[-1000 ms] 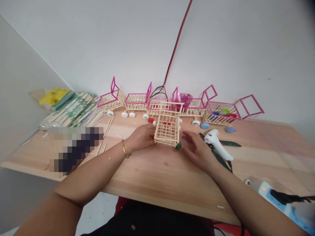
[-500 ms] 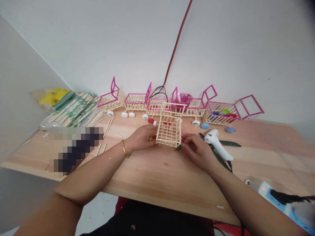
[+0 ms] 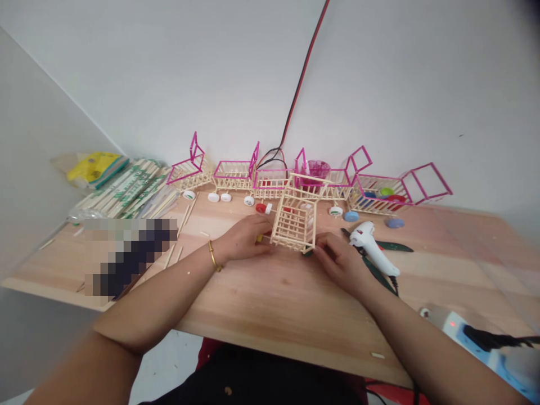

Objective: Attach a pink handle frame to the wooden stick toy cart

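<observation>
A small cart made of plain wooden sticks (image 3: 294, 222), with a raised handle frame at its far end, sits between my two hands at the middle of the table. My left hand (image 3: 247, 237), with a gold bangle at the wrist, pinches its left side by a yellow cap wheel (image 3: 259, 238). At the near right corner, the fingers of my right hand (image 3: 337, 260) close on the cart beside a dark green cap wheel (image 3: 307, 252). The undersides of the cart and some fingertips are hidden.
Several pink-trimmed stick carts (image 3: 234, 174) with cap wheels line the wall, near a pink cup (image 3: 317, 171). A white glue gun (image 3: 375, 250) lies right. Packaged sticks (image 3: 130, 188) lie left. A power strip (image 3: 476, 343) sits at the front right.
The stick cart has shifted slightly right and turned, its handle frame now slanting. My right hand has moved a little with it; my left hand has barely moved.
</observation>
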`<state>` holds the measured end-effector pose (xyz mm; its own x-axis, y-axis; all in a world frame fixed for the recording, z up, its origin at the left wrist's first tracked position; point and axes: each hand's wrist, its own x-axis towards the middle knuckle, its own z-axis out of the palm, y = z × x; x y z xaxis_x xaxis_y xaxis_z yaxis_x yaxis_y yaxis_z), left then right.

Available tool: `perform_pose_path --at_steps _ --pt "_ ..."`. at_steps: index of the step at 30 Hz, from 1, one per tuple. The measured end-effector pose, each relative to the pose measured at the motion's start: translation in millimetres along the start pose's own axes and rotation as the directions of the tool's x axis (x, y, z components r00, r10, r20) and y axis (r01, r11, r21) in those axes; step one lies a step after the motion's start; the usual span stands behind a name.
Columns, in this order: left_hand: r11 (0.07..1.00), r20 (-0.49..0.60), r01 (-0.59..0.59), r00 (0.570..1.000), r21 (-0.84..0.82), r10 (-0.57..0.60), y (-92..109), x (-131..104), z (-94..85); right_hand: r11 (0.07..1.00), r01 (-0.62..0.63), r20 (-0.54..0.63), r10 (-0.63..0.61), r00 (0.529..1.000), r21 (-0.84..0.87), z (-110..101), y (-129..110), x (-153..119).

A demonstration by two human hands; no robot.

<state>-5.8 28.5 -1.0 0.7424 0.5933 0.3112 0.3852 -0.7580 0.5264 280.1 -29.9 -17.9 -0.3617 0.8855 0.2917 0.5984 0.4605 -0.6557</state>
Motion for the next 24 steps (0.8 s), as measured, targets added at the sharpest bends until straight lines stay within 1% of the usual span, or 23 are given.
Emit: perform_pose_path --at_steps 5,18,24 --pt "1.0 0.034 0.011 0.999 0.006 -0.011 1.8 1.7 -1.3 1.0 -0.01 0.009 0.01 1.0 -0.001 0.2 0.4 -0.5" --pt "0.999 0.047 0.031 0.998 0.015 -0.032 1.7 2.0 -0.8 1.0 0.008 -0.01 -0.009 1.0 -0.025 0.6 2.6 -0.5" --pt "1.0 0.048 0.009 0.999 0.008 -0.01 2.2 2.0 -1.2 0.999 0.033 -0.024 -0.034 0.999 -0.028 0.0 0.4 -0.3"
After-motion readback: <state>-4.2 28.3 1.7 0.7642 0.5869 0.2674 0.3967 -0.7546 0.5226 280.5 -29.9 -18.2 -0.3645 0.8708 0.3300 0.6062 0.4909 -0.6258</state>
